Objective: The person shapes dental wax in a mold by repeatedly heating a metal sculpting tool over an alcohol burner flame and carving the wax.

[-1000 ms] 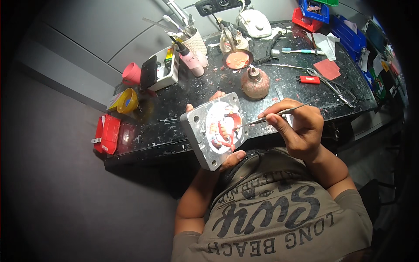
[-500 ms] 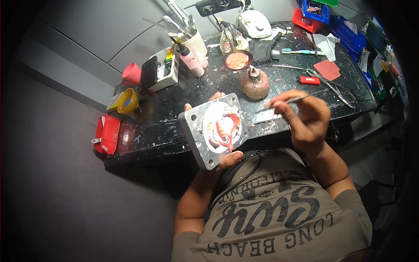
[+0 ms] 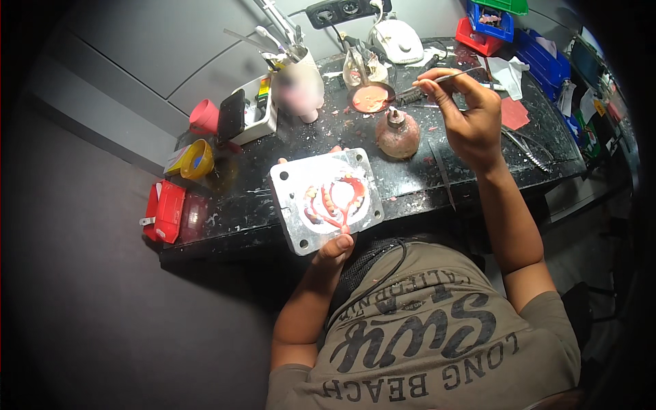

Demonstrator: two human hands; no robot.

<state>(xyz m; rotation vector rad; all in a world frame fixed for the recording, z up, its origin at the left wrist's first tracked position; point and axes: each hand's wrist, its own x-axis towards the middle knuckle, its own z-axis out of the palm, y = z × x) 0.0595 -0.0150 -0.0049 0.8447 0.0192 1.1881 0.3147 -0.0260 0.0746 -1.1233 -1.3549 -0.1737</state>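
My left hand [image 3: 336, 247] grips a square metal dental flask [image 3: 290, 212] with corner holes, thumb on its near edge and fingertips behind the far edge. White plaster fills its round middle. Set in it are red wax strips [image 3: 354, 188] and rows of teeth [image 3: 328, 198]. My right hand [image 3: 475, 116] is raised over the bench, pinching a thin metal wax tool [image 3: 466, 71]. The tool's front end points toward a small round pan [image 3: 371, 99] of pink wax; whether it touches cannot be made out. Below the pan stands a round spirit burner [image 3: 397, 137] with a metal neck.
A dark, speckled bench [image 3: 260, 178] carries a thin blade-like strip [image 3: 443, 174], a pink wax sheet [image 3: 514, 113] and a white box-shaped device [image 3: 398, 41]. At the left are a yellow cup [image 3: 199, 158], a red bin [image 3: 167, 210] and a white tray [image 3: 263, 123]. Colored bins [image 3: 478, 39] stand far right.
My right hand has moved up and away with the wax tool, from beside the flask to near the wax pan. The flask has shifted slightly left and tilted flatter in my left hand.
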